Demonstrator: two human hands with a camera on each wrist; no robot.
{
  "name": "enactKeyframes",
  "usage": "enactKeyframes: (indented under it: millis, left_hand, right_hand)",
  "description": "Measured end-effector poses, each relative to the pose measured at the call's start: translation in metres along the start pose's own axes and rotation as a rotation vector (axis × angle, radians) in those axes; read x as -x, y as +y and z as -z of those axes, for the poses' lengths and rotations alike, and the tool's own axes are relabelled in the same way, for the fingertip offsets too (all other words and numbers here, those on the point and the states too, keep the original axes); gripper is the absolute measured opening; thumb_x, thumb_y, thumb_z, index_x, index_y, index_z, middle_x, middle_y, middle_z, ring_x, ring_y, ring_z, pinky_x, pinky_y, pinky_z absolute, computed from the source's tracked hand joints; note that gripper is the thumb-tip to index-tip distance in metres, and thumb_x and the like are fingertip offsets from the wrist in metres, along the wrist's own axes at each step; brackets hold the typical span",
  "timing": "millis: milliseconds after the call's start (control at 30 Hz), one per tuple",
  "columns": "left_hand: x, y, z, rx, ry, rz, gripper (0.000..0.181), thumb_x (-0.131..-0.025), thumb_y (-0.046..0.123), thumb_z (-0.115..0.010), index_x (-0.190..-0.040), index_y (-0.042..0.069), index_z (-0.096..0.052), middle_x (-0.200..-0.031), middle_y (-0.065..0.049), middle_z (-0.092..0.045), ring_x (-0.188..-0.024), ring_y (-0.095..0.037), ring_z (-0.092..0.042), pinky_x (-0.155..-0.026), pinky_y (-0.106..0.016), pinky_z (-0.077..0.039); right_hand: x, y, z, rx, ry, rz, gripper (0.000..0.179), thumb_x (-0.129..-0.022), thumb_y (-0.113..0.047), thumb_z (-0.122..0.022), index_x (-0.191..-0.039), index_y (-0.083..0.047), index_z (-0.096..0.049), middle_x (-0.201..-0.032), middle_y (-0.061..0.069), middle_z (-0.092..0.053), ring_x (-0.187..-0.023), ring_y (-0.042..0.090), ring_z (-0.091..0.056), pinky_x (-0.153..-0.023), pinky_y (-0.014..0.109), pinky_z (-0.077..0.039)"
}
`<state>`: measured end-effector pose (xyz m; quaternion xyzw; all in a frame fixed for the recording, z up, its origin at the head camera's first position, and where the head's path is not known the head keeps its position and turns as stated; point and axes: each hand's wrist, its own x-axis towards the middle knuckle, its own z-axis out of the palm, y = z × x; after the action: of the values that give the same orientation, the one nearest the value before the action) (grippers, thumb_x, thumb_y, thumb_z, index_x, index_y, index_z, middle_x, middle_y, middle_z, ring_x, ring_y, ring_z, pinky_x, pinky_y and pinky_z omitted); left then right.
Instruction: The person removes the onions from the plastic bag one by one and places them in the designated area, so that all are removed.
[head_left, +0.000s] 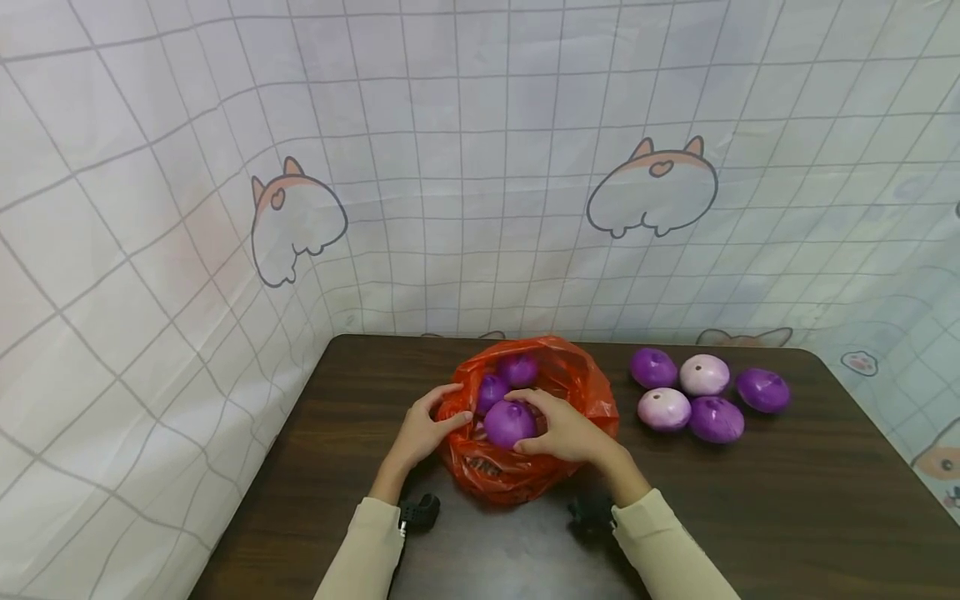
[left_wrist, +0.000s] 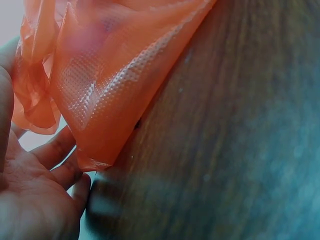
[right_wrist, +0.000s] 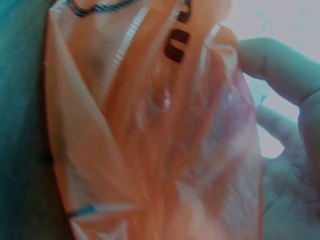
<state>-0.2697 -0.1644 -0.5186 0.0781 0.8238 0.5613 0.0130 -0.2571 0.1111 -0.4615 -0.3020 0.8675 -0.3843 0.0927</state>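
A red plastic bag [head_left: 498,483] stands wide-mouthed on the table, holding several shiny purple, onion-like round vegetables. Over the front of its mouth, my right hand [head_left: 558,429] grips one purple onion-like vegetable [head_left: 510,423], thumb at the near side and fingers across the top. Behind it, two more purple ones, a nearer one [head_left: 492,393] and a farther one [head_left: 518,369], lie inside. My left hand [head_left: 422,429] holds the bag's left rim, thumb at the mouth. In the left wrist view its fingers [left_wrist: 55,150] sit behind the plastic. The bag screens the held vegetable in the right wrist view.
Right of the bag, several similar vegetables lie grouped on the dark wooden table [head_left: 787,492]: purple ones [head_left: 716,419] and pale pink-white ones [head_left: 704,375]. A grid-patterned cloth [head_left: 480,208] hangs behind the table and along its sides.
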Motion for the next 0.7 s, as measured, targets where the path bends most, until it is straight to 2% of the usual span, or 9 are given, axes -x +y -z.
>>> enactKeyframes:
  millis: [300, 533, 700]
  left_hand:
    - [0.000, 0.002, 0.002, 0.016, -0.002, 0.000, 0.053, -0.079, 0.047, -0.076, -0.128, 0.037, -0.057, -0.121, -0.001, -0.064, -0.103, -0.020, -0.063, -0.087, -0.039, -0.055]
    - [0.003, 0.002, 0.001, 0.003, -0.004, 0.008, 0.054, -0.079, 0.050, -0.074, -0.128, 0.039, -0.056, -0.123, 0.000, -0.063, -0.102, -0.019, -0.064, -0.086, -0.038, -0.056]
    - [0.002, 0.003, 0.001, 0.014, -0.009, 0.006, 0.054, -0.079, 0.048, -0.075, -0.129, 0.036, -0.056, -0.122, -0.002, -0.063, -0.101, -0.020, -0.064, -0.085, -0.038, -0.056]
  right_hand:
    - [0.005, -0.005, 0.016, -0.055, 0.052, -0.013, 0.071, -0.080, -0.036, -0.078, -0.141, -0.028, -0.043, -0.136, -0.004, -0.049, -0.119, 0.019, -0.053, -0.093, 0.040, -0.052]
    - [0.010, -0.007, 0.026, -0.106, 0.100, -0.015, 0.071, -0.079, -0.035, -0.079, -0.140, -0.034, -0.042, -0.136, -0.002, -0.047, -0.117, 0.023, -0.054, -0.092, 0.043, -0.053]
    - [0.013, -0.011, 0.033, -0.133, 0.147, 0.008, 0.072, -0.079, -0.034, -0.079, -0.140, -0.033, -0.041, -0.136, -0.002, -0.047, -0.113, 0.025, -0.055, -0.089, 0.046, -0.053]
